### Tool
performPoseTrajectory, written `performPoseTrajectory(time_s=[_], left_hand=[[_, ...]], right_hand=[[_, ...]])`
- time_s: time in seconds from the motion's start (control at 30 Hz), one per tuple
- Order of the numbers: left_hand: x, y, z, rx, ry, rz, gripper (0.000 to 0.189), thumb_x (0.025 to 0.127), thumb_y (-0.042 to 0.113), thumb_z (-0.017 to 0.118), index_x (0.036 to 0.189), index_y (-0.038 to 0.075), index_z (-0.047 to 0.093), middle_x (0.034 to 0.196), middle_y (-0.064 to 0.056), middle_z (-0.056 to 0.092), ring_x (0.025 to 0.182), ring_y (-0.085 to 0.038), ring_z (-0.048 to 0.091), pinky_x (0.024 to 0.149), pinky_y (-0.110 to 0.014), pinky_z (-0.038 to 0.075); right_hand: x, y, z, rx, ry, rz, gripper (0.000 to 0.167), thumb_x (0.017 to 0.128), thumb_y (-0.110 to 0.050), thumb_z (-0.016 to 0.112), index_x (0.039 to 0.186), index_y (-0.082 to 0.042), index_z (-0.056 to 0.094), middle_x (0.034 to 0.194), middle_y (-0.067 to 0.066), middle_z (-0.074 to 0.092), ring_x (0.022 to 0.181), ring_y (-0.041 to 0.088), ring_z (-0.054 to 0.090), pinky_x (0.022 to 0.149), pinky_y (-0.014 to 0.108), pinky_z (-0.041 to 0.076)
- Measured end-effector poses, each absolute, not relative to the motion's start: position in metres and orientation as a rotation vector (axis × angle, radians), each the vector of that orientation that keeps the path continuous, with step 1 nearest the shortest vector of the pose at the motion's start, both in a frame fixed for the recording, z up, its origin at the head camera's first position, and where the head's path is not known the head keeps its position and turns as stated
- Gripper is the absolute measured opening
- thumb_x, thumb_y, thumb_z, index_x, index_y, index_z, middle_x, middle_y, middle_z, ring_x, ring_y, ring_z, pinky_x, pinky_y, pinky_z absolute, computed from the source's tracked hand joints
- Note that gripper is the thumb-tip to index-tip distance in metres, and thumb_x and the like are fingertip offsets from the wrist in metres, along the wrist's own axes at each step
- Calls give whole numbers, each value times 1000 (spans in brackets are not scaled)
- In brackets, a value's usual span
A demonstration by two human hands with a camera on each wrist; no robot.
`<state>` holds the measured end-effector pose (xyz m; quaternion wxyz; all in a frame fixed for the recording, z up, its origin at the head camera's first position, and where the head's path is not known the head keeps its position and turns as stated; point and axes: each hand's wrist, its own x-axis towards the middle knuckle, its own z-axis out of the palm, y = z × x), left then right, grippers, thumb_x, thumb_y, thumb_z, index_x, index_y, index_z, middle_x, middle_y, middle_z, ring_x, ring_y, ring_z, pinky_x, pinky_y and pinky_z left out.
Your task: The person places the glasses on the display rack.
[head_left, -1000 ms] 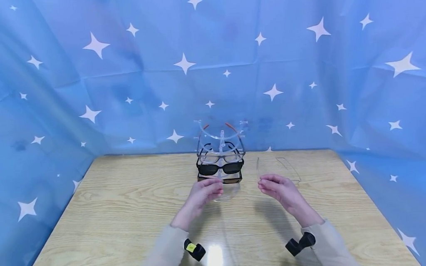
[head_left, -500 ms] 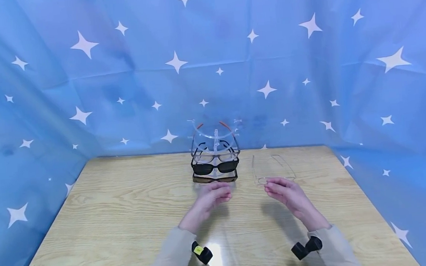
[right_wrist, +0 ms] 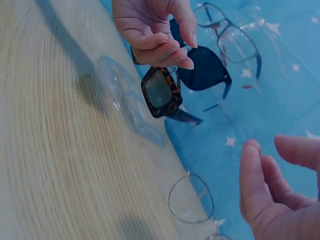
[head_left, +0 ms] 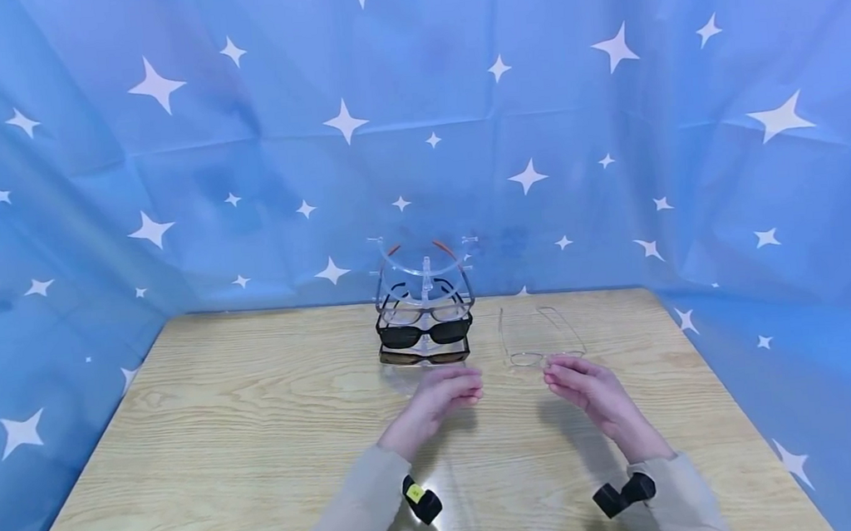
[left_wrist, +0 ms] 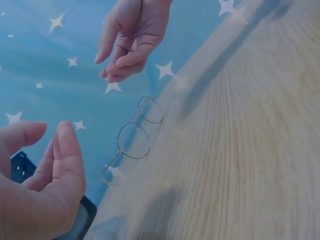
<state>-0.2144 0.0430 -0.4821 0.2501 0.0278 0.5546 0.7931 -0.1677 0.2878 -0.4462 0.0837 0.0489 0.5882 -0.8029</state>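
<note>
A pair of thin wire-rimmed glasses (head_left: 527,359) stands on the table with its temples unfolded toward the back. Just in front of its right lens in the head view is my right hand (head_left: 593,390), fingers loosely bent and holding nothing. My left hand (head_left: 440,402) hovers before the foot of a clear display stand (head_left: 427,274), also holding nothing, its palm facing the other hand. On the stand sit grey-framed glasses (head_left: 424,314) at the top, black sunglasses (head_left: 401,336) below them, and tortoiseshell sunglasses (right_wrist: 159,90) lowest.
The wooden table (head_left: 222,448) ends at a blue star-patterned curtain (head_left: 417,158) behind and at both sides. The stand's clear base (right_wrist: 130,100) lies flat near the left hand. A black camera (head_left: 423,503) is strapped to each sleeve.
Both hands have moved right and a little nearer the person. The wire-rimmed glasses' front shows more, and the tortoiseshell sunglasses are uncovered. The head view has shifted slightly.
</note>
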Motion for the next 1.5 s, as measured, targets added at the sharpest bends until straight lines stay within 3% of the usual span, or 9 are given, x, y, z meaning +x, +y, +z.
performPoseTrajectory(time_s=[0.2, 0.43, 0.67, 0.87, 1.13, 1.33, 1.5], left_hand=[[-218, 57, -480, 80, 1515, 2151, 30, 86, 0, 61, 113, -13, 57, 80, -6, 65, 69, -9, 63, 68, -18, 55], [-223, 69, -478, 54, 1555, 2123, 28, 86, 2, 62, 110, -12, 59, 101, -25, 64, 71, -11, 63, 78, -28, 56], [-229, 80, -483, 56, 1571, 2086, 30, 86, 1, 61, 113, -13, 58, 90, -11, 67, 76, -12, 63, 91, -38, 51], [-235, 88, -491, 13, 1580, 2099, 28, 83, -4, 62, 110, -12, 60, 86, -9, 67, 80, -16, 64, 85, -34, 54], [-241, 96, -498, -25, 1628, 2075, 34, 85, 4, 64, 115, -9, 57, 96, -11, 65, 95, -26, 63, 89, -35, 52], [-244, 99, -498, -5, 1701, 2022, 47, 85, 13, 65, 126, -7, 51, 112, -13, 63, 107, -25, 59, 99, -36, 45], [-245, 107, -500, -9, 1710, 2042, 47, 86, 11, 64, 127, -8, 51, 118, -16, 61, 111, -27, 57, 100, -36, 43]], right_hand=[[-167, 298, -452, 171, 1778, -2393, 18, 91, 6, 54, 102, -4, 64, 91, 4, 69, 86, 12, 67, 78, 21, 54], [-168, 309, -454, 173, 1863, -2324, 15, 91, 2, 55, 102, -4, 64, 91, 2, 70, 87, 13, 67, 81, 24, 54], [-173, 323, -453, 278, 1944, -2297, 20, 91, 0, 57, 111, 2, 59, 90, 0, 70, 86, 10, 66, 83, 25, 53], [-179, 334, -455, 354, 2017, -2250, 33, 91, -5, 59, 122, 6, 52, 92, -2, 70, 89, 9, 66, 88, 27, 52], [-189, 348, -460, 486, 2088, -2221, 61, 93, -11, 59, 139, 13, 28, 89, -12, 67, 91, 3, 64, 90, 22, 49], [-192, 353, -462, 510, 2131, -2179, 61, 95, -14, 55, 141, 11, 24, 92, -13, 65, 93, 1, 62, 97, 25, 45], [-199, 351, -464, 521, 2108, -2191, 58, 96, -10, 52, 141, 12, 24, 89, -13, 65, 90, 1, 63, 98, 27, 44]])
